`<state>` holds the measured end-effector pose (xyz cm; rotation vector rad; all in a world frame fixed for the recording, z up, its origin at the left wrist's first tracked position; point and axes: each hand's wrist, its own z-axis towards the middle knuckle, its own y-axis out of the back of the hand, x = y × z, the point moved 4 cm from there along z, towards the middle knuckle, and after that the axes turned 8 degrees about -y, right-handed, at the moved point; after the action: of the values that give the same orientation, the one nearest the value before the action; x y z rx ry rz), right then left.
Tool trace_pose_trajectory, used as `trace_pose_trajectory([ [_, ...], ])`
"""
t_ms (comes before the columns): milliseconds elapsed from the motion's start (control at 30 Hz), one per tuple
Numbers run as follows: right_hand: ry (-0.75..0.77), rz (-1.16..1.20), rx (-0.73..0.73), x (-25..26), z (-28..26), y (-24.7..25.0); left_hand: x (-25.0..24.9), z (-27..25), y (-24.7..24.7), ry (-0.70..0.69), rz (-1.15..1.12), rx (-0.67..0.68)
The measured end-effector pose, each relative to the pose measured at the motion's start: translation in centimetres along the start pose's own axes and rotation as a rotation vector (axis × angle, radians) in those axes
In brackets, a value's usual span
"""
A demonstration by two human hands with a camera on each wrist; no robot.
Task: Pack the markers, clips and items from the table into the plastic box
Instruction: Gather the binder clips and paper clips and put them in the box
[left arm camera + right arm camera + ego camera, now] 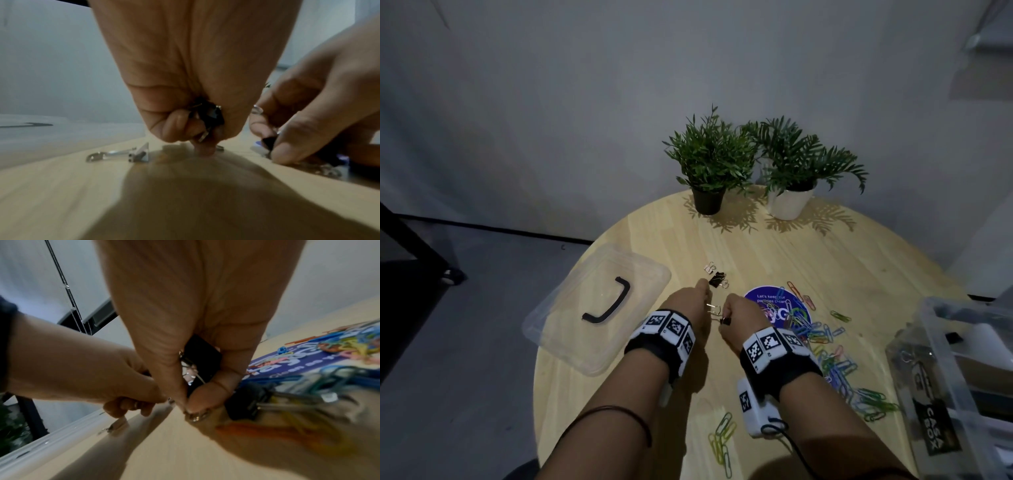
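Note:
On the round wooden table (774, 246) my left hand (697, 296) has its fingers curled round black binder clips (211, 116), its fingertips down on the wood. My right hand (727, 313), close beside it, holds more black binder clips (200, 348) in its palm and pinches the wire handle of another one (194, 415) against the table. Loose binder clips (717, 279) lie just beyond the left fingers, and a pale one (136, 154) sits to their left. Coloured paper clips (822, 339) are strewn right of my hands. The clear plastic box (955, 380) stands at the right edge.
The box's clear lid (599, 308) with a black handle lies on the table's left side. Two potted plants (710, 164) stand at the back. A purple round sticker (777, 308) lies under some paper clips. A few more paper clips (722, 442) lie near the front edge.

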<state>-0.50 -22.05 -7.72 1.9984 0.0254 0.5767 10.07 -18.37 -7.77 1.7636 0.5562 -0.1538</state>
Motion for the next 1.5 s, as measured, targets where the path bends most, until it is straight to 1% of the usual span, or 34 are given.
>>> trace_pose_trajectory([
  [67,0.013,0.010,0.015,-0.3,-0.6,0.0,0.0,0.4,-0.4,0.043,-0.011,0.029],
  [167,0.022,0.051,0.032,-0.6,-1.3,-0.1,-0.1,0.3,-0.7,0.070,-0.018,0.005],
  [233,0.009,0.143,0.041,-1.1,-1.5,-0.1,0.0,0.0,-1.1,0.069,0.006,-0.032],
  [300,-0.019,0.288,0.044,-1.7,-1.5,0.1,0.2,-0.4,-1.3,0.052,0.024,-0.069],
  [367,-0.050,0.422,0.044,-2.3,-1.5,0.5,0.3,-0.8,-1.4,0.030,0.039,-0.037],
  [467,-0.075,0.463,0.039,-2.6,-0.7,1.2,0.2,-1.7,-1.6,0.003,0.093,0.054],
  [533,-0.092,0.485,0.034,-2.5,0.3,1.5,0.0,-2.5,-1.5,-0.018,0.119,0.057],
  [567,-0.091,0.496,0.021,-2.2,0.9,1.7,0.0,-2.9,-1.5,-0.029,0.100,0.051],
  [633,-0.090,0.521,-0.049,-1.5,2.4,2.3,0.5,-3.8,-1.5,-0.020,0.002,0.014],
  [667,-0.083,0.522,-0.097,-1.0,3.3,2.5,0.9,-4.3,-1.2,-0.006,-0.043,-0.019],
  [733,-0.075,0.485,-0.151,-0.1,5.0,2.7,2.0,-5.4,-0.2,0.043,-0.094,-0.128],
  [800,-0.083,0.394,-0.115,0.6,6.2,2.3,3.1,-6.3,1.4,0.090,-0.131,-0.244],
  [833,-0.087,0.324,-0.081,0.8,6.4,1.9,3.6,-6.5,1.9,0.097,-0.121,-0.272],
  [867,-0.087,0.252,-0.067,1.0,6.5,1.6,4.0,-6.6,2.2,0.099,-0.100,-0.264],
  [933,-0.082,0.149,-0.076,1.3,6.3,1.3,4.6,-6.2,1.7,0.102,-0.067,-0.169],
  [1000,-0.090,0.108,-0.084,1.2,6.0,1.2,5.2,-5.5,0.7,0.101,-0.049,-0.069],
  [1033,-0.106,0.129,-0.087,1.1,5.7,1.4,5.4,-5.2,0.3,0.101,-0.046,-0.053],
  [1067,-0.128,0.206,-0.081,0.8,5.5,1.5,5.6,-4.9,0.1,0.106,-0.044,-0.055],
  [1133,-0.162,0.527,-0.034,0.0,4.8,2.1,5.7,-4.3,0.0,0.106,-0.040,-0.059],
  [1233,-0.190,1.010,0.119,-1.0,2.6,3.1,5.0,-3.8,-0.2,0.107,-0.035,-0.040],
  [1300,-0.184,1.297,0.183,-1.8,1.2,3.4,4.3,-3.5,-0.3,0.122,0.007,-0.037],
  [1333,-0.169,1.386,0.206,-2.2,0.8,3.2,4.0,-3.3,-0.4,0.133,0.038,-0.039],
  [1500,-0.078,1.559,0.294,-3.8,-0.8,2.8,2.6,-2.4,-0.8,0.135,0.113,-0.028],
])
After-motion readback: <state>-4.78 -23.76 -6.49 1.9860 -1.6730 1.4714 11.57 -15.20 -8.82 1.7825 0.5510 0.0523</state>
